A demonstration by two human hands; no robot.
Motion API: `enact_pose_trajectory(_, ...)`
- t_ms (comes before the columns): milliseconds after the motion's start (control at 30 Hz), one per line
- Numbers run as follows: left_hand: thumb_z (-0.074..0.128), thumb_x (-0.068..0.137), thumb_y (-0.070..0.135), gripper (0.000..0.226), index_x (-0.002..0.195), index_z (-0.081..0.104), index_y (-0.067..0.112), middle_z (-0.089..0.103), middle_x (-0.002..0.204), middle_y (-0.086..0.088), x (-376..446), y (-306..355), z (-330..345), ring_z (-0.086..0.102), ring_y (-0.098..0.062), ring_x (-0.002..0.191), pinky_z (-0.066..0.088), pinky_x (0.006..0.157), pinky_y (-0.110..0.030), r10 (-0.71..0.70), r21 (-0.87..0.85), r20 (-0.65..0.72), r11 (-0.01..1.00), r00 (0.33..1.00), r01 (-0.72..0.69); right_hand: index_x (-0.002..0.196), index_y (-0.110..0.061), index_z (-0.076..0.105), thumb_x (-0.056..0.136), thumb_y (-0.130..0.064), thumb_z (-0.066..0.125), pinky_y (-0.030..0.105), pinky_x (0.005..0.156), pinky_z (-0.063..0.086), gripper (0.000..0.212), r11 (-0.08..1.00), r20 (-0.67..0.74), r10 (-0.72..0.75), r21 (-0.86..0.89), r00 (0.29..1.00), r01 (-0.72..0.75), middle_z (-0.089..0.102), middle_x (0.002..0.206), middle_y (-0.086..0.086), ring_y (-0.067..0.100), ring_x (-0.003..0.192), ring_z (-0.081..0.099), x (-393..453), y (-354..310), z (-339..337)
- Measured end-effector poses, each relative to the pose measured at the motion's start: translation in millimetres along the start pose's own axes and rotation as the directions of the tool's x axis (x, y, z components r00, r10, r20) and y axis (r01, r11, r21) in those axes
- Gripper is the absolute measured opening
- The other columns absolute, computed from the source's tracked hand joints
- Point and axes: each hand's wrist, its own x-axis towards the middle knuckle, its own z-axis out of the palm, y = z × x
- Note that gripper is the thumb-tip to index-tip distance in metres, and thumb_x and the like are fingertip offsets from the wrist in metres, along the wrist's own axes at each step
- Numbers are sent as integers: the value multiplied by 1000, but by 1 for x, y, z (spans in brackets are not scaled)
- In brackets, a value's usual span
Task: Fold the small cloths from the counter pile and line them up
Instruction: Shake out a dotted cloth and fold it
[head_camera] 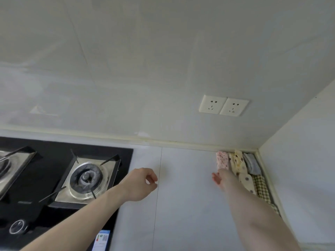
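Several folded cloths (241,165) lie lined up in the worktop's (190,196) right corner. The right hand (220,178), fingers straight, touches the pink one; the left hand (143,183) hangs loosely curled, holding nothing. No pile shows, so folding seems nearly finished.

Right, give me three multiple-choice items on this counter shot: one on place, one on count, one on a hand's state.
1. Where do the folded cloths lie?
A. on the stove
B. in the counter's right back corner
C. under the sockets

2. How many wall sockets show?
A. one
B. two
C. four

3. What does the left hand hold?
A. nothing
B. a cloth
C. a knob

Key: 1 B, they line the right wall; 2 B, two plates side by side; 3 A, loosely curled fingers hold nothing above the counter.
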Motion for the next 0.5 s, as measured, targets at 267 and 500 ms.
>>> enact_pose_trajectory(267, 69, 90, 33, 11, 101, 71, 32, 70, 98, 18, -38, -24, -2, 60, 0, 69, 47, 65, -13, -44, -45, -11, 998, 999, 44, 116, -1, 59, 85, -34, 62, 48, 86, 58, 45, 834, -27, -135, -543, 990, 99, 67, 108, 21, 32, 90, 65, -29, 84, -1)
enact_pose_trajectory(500, 72, 91, 36, 17, 108, 70, 36, 70, 101, 20, -124, -90, -38, 66, 1, 89, 54, 85, -19, -109, -100, -109, 990, 988, 98, 146, -12, 49, 82, -18, 75, 39, 105, 50, 69, 600, 321, -142, -724, 936, 340, 51, 144, 17, 33, 122, 59, -139, 166, 50)
